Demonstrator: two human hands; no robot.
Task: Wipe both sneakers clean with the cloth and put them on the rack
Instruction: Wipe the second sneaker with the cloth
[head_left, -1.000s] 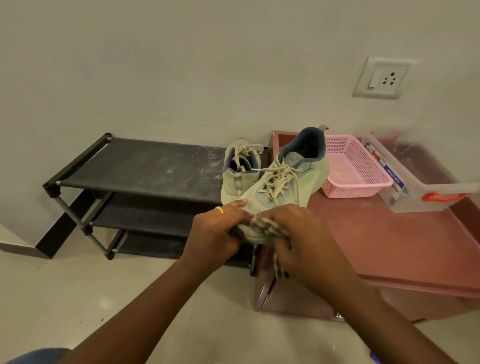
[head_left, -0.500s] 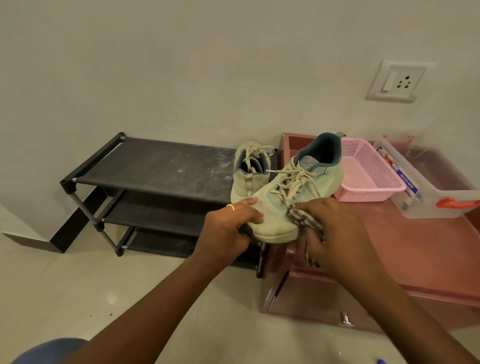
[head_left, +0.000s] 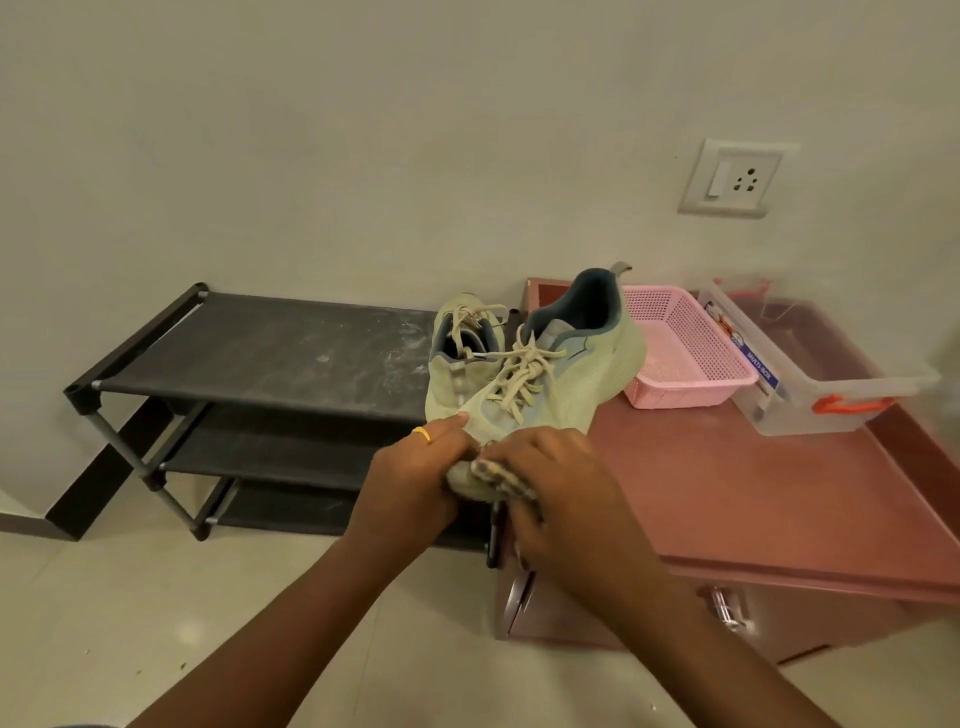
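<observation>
A pale green sneaker (head_left: 566, 374) with cream laces is held up in front of me, heel away and raised. My left hand (head_left: 410, 483), wearing a gold ring, grips its toe from the left. My right hand (head_left: 561, 493) holds a checked cloth (head_left: 498, 475) bunched against the toe, and the cloth mostly hides under my fingers. The second pale green sneaker (head_left: 457, 364) stands on the right end of the black rack's (head_left: 249, 353) top shelf, partly behind the held one.
The rack has three dusty black shelves and stands against the wall. To its right is a reddish-brown cabinet (head_left: 753, 493) carrying a pink basket (head_left: 680, 348) and a clear plastic box (head_left: 810, 379) with an orange latch. A wall socket (head_left: 732, 179) sits above. Pale floor tiles lie below.
My right hand with the cloth has slid from the sneaker's right side back onto the toe, close against my left hand. The sneaker stays held up.
</observation>
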